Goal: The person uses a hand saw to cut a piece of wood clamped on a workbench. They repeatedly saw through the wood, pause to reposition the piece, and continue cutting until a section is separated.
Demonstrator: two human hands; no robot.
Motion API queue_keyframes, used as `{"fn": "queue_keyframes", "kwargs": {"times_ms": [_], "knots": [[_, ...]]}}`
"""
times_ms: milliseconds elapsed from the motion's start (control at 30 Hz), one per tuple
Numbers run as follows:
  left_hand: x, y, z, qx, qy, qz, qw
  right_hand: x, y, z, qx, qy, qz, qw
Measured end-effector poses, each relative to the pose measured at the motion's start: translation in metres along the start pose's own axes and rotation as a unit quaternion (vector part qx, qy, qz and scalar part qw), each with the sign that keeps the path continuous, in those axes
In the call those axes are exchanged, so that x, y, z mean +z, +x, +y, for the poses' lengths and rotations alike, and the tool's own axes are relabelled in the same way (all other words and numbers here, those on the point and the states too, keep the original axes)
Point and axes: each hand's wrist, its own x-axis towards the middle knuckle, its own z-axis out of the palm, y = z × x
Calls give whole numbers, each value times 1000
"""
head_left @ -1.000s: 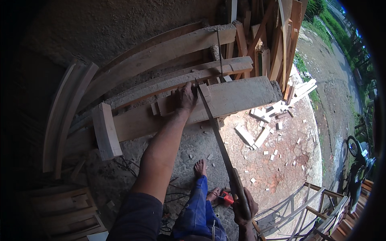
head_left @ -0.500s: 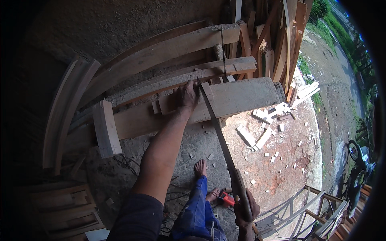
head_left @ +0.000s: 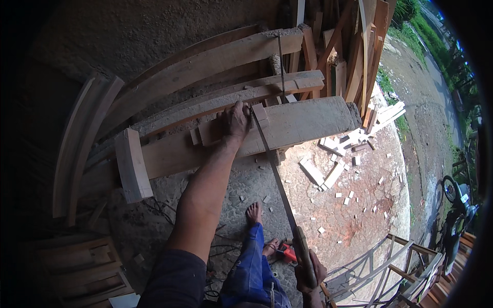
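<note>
The left hand (head_left: pixel 238 122) was bent over a small wood piece (head_left: pixel 209 132), seemingly pressing it down, though whether its fingers closed round the wood I could not tell; the right hand (head_left: pixel 311 272) was wrapped about the handle of a handsaw (head_left: pixel 276 172). The piece lay on top of a thick plank (head_left: pixel 308 120), with its far end showing just beyond the blade. The step in hand looked like sawing across that piece, the blade slanting up from the right hand to pass close beside the left one (touching or not, the view did not settle it). The next stroke, I judged, called for a firm left hand, fingers kept clear of the teeth, and a straight pull along the cut. Further left, a short thick block (head_left: pixel 132 165) rested across the plank, and long boards (head_left: pixel 205 64) ran behind it. Below, pale offcuts (head_left: pixel 321 230) dotted the ground, a red tool (head_left: pixel 289 252) lay near a bare foot, and a motorcycle (head_left: pixel 458 199) stood outside at the far right.
</note>
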Motion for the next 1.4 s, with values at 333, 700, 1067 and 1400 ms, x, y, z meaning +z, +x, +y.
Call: {"fn": "queue_keyframes", "kwargs": {"times_ms": [333, 700, 1067, 1400], "knots": [[-1, -6, 3, 62, 51, -12, 997, 66, 168, -42, -98, 152, 76, 981], [-6, -5, 11, 67, 48, -1, 997, 69, 175, -33, -98, 128, 86, 983], [1, -3, -6, 12, 23, 11, 1000, 31, 9, 33, -93, -85, 73, 989], [10, -10, -8, 101, -49, 57, 992, 102, 162, -26, -103, 160, 99, 977]]}}
